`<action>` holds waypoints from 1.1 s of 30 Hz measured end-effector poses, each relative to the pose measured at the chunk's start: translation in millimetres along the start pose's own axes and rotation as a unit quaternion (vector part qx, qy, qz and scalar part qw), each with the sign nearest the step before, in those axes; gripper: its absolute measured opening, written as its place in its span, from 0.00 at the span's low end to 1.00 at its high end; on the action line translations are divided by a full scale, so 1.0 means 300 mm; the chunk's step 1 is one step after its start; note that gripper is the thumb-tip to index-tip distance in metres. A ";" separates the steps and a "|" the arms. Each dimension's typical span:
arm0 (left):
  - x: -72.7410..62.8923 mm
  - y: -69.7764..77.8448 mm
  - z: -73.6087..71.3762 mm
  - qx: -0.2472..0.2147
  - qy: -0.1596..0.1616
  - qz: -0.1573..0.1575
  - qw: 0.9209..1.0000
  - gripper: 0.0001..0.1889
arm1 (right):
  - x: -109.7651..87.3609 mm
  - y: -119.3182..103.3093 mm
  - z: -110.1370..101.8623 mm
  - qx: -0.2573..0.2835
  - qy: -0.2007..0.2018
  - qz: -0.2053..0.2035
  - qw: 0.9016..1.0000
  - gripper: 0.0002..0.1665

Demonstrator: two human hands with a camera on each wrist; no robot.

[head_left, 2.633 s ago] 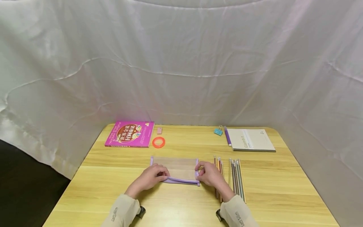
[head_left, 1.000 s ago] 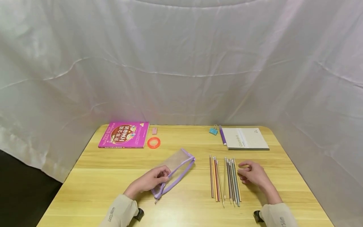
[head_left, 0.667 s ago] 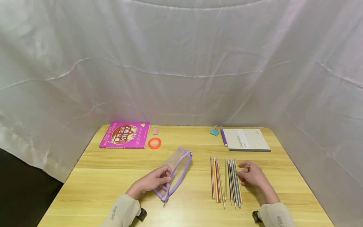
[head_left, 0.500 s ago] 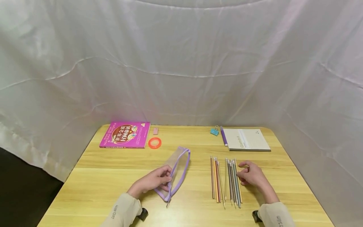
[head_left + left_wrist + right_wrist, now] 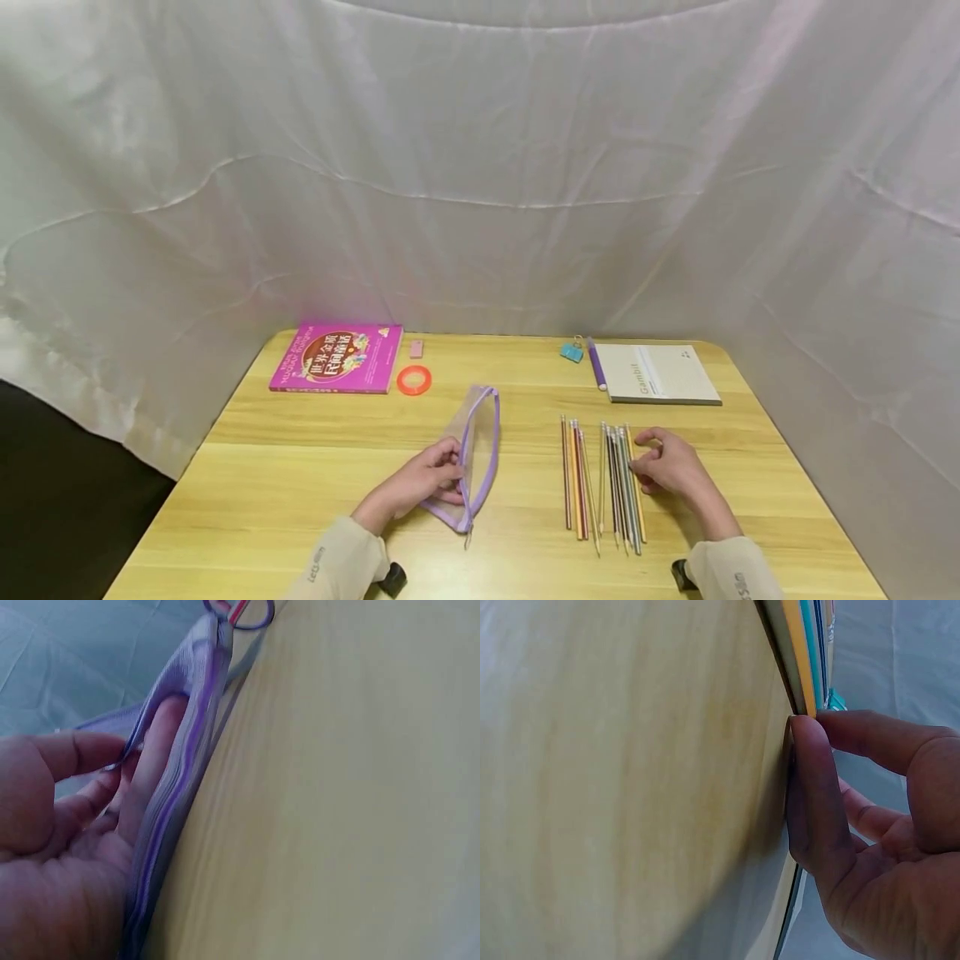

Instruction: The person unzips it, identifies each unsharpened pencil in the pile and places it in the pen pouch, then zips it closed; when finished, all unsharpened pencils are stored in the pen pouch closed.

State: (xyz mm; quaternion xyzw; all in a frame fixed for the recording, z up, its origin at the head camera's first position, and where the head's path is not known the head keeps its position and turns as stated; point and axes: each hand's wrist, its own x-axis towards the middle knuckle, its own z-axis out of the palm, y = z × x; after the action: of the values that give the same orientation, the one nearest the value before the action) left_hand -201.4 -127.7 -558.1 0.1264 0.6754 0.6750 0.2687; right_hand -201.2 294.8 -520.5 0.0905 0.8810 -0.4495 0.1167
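Observation:
My left hand point(image 5: 423, 479) grips the near rim of a clear mesh pencil pouch point(image 5: 480, 450) with purple zip edging. In the left wrist view, the pouch's mouth gapes, and a finger of the left hand point(image 5: 75, 825) reaches inside it. Two loose groups of pencils lie to the right: a left group point(image 5: 577, 483) and a right group point(image 5: 618, 483). Beside the right group rests my right hand point(image 5: 675, 462), its fingertips touching the outermost orange-yellow pencil point(image 5: 639, 500). The right wrist view shows the fingertips at an orange pencil point(image 5: 801, 656); they partly hide it.
A pink book point(image 5: 337, 358), a pink eraser point(image 5: 417, 348) and a red tape roll point(image 5: 414, 380) lie at the back left. At the back right are a blue clip point(image 5: 572, 352), a purple marker point(image 5: 597, 367) and a notebook point(image 5: 660, 373). Pale curtains point(image 5: 480, 250) surround the table.
The pouch, first flat under both hands, has turned and now stands with its mouth opened in the left hand. The right hand has left the pouch and moved right to the pencils.

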 end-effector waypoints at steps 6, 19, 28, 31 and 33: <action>0.003 -0.013 0.029 -0.008 0.029 0.016 0.999 0.10 | 0.006 0.001 0.002 -0.008 0.006 0.005 1.000 0.32; 0.000 -0.014 0.050 -0.003 0.055 0.016 0.998 0.09 | 0.004 -0.003 -0.001 0.004 0.015 0.013 1.000 0.31; 0.006 -0.022 0.057 -0.006 0.062 0.020 0.998 0.09 | -0.016 -0.020 -0.033 0.044 0.035 -0.010 0.998 0.39; 0.003 -0.020 0.055 -0.008 0.063 0.019 0.998 0.10 | -0.023 -0.046 -0.036 0.074 0.048 -0.029 0.996 0.42; 0.002 -0.019 0.050 -0.007 0.066 0.018 0.998 0.10 | -0.026 -0.069 -0.031 0.097 0.061 -0.040 0.993 0.42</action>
State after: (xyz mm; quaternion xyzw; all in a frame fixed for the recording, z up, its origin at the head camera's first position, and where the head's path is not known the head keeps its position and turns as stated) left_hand -192.8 -114.9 -563.0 0.0922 0.6848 0.6910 0.2124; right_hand -200.4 289.8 -497.0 0.0937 0.8417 -0.5305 0.0351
